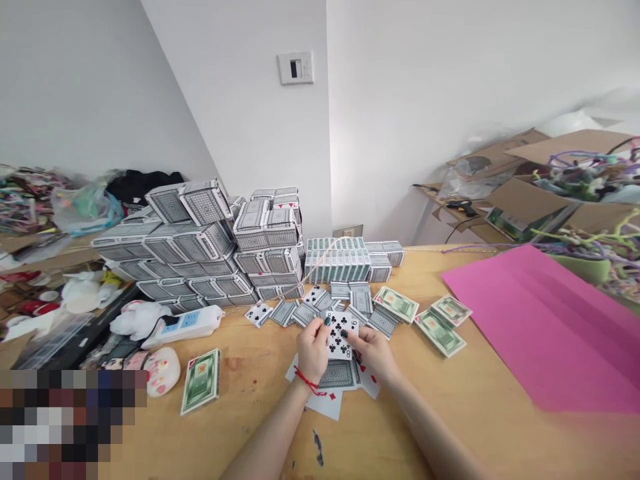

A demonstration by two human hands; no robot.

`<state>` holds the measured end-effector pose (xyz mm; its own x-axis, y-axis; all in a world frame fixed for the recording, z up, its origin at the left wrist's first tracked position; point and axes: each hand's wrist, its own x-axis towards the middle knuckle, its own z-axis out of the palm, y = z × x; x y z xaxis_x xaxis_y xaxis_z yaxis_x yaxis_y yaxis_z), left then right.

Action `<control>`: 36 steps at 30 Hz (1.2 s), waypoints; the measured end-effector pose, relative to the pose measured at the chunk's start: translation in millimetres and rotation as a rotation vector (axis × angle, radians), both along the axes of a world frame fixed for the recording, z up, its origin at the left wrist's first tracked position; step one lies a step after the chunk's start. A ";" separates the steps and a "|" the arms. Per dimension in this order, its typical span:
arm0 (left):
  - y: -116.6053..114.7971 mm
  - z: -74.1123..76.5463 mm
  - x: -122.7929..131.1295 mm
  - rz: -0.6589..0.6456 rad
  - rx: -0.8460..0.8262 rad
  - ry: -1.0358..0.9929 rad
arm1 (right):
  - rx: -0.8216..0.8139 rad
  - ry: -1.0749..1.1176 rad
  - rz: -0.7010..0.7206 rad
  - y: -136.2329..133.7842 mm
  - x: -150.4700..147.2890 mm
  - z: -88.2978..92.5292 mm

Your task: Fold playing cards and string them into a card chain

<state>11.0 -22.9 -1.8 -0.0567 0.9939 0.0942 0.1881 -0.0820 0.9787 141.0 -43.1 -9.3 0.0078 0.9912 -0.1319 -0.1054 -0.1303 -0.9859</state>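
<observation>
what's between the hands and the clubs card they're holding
Nothing visible stands in the way. The left hand and the right hand both touch the sides of the clubs playing card directly. The loose playing cards lie beneath the hands, not between them and the card.

The only view looks from the person's head, forward and steeply down over the forearms [265, 447], which rise from the bottom edge. The left hand [313, 350] and right hand [375, 353] are the nearest working point, just below the frame's middle, with a playing card [339, 335] between them above a wooden table [500, 433]. Stacked card decks [200, 247] stand farther off, and a white wall corner [327, 100] closes the far side.
</observation>
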 end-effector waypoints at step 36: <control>-17.4 -8.1 9.0 -0.050 0.703 0.775 | 0.172 -0.462 -0.186 -15.0 -18.2 -2.6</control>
<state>20.0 -40.4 -9.9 0.3055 0.7007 0.6447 0.7244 -0.6105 0.3203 122.7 -58.1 -11.9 0.2047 0.9745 0.0917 0.3390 0.0173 -0.9406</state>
